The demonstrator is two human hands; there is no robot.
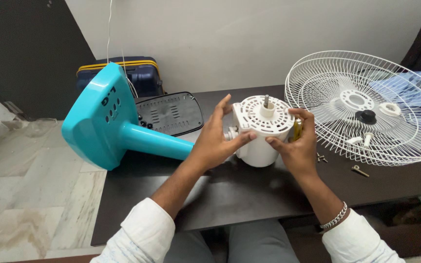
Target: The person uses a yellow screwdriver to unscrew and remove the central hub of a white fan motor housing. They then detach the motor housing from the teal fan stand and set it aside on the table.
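I hold the white fan motor (261, 130) between both hands above the dark worktop (230, 190), its round vented face turned up towards me and its short metal shaft (266, 101) pointing up from the middle. My left hand (215, 139) has its grip closed on the motor's left side, thumb pressed on the front of the housing and fingers spread up beside the rim. My right hand (296, 143) has its grip closed on the right side, thumb on the front edge and fingers curled round the back, with a yellow-handled tool (297, 129) tucked between the palm and the motor. The motor joins the teal stand (118, 119), which lies on its side to my left with its broad base hanging past the worktop's edge. Behind it lies a black vented cover (171, 113) and a dark blue suitcase (137, 73) stands by the wall. To my right rests a white wire fan guard (366, 109), with a black knob (366, 116) and white fittings (361, 140) lying in it, and loose screws (360, 170) just beside it on the worktop
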